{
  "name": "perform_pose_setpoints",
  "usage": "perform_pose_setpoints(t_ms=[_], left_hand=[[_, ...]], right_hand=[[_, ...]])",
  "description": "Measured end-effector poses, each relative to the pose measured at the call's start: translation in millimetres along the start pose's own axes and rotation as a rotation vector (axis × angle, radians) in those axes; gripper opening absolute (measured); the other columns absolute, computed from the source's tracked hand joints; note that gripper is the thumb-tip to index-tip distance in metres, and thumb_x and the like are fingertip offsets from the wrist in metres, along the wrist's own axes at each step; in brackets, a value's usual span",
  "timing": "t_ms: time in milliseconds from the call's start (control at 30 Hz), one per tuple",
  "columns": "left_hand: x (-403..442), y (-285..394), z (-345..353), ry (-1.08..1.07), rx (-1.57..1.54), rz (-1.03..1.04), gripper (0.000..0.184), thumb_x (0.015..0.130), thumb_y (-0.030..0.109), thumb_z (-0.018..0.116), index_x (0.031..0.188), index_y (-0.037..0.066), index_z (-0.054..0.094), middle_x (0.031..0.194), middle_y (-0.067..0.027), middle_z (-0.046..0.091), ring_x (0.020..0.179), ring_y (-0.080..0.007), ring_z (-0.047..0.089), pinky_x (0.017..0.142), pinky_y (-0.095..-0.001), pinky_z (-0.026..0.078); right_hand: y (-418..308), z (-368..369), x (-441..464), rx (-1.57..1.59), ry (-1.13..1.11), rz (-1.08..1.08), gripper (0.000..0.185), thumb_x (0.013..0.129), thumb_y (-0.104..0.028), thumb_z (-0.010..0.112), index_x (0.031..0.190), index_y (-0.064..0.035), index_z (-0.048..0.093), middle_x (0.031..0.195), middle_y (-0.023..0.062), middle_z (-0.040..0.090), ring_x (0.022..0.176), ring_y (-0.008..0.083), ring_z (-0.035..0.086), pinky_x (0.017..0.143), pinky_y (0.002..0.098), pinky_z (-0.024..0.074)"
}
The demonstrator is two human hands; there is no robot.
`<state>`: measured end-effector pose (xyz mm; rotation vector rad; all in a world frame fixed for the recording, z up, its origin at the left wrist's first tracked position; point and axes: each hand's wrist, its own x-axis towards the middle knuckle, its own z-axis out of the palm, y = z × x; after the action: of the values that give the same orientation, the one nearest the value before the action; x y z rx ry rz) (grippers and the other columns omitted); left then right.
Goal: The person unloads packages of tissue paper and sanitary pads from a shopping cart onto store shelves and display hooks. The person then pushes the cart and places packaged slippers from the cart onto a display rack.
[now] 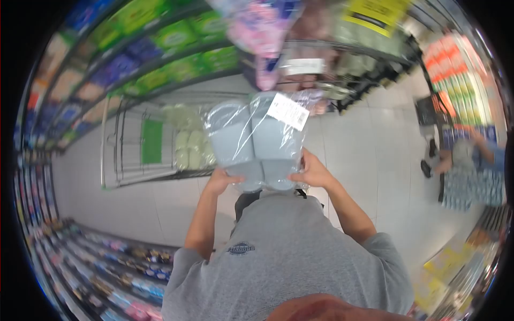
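A pair of grey-blue slippers [257,139] in a clear plastic bag is held up in front of my chest, a white barcode label [288,111] at its upper right. My left hand [224,181] grips the lower left corner of the bag, fingers partly behind it. At the lower right corner, my right hand [312,169] pinches the plastic with its thumb in front. Just left of the bag, pale green slippers [191,150] in plastic lie inside a shopping cart [112,144].
Shelves with green and purple packages [174,38] run along the upper left. Slippers hang on a rack [342,48] ahead, under a yellow sign [376,15]. Another person [471,171] is at the right near stacked goods. More shelves [118,267] line the lower left.
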<state>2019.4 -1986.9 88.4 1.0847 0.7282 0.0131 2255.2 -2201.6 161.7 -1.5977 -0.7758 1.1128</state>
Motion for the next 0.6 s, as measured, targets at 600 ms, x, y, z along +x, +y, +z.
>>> perform_pose_setpoints(t_ms=[600], left_hand=[[198.0,16.9,531.1,-0.520,0.473,0.040,0.054,0.066,0.000,0.074,0.117,-0.003,0.056,0.104,-0.0096,0.066,0.095,-0.0182,0.062,0.088,-0.0326,0.047]], right_hand=[[120.0,-380.9,-281.6,0.324,0.856,0.043,0.057,0.061,0.003,0.072,0.115,0.0031,0.052,0.100,0.0089,0.063,0.090,0.0190,0.061,0.082,0.0322,0.0486]])
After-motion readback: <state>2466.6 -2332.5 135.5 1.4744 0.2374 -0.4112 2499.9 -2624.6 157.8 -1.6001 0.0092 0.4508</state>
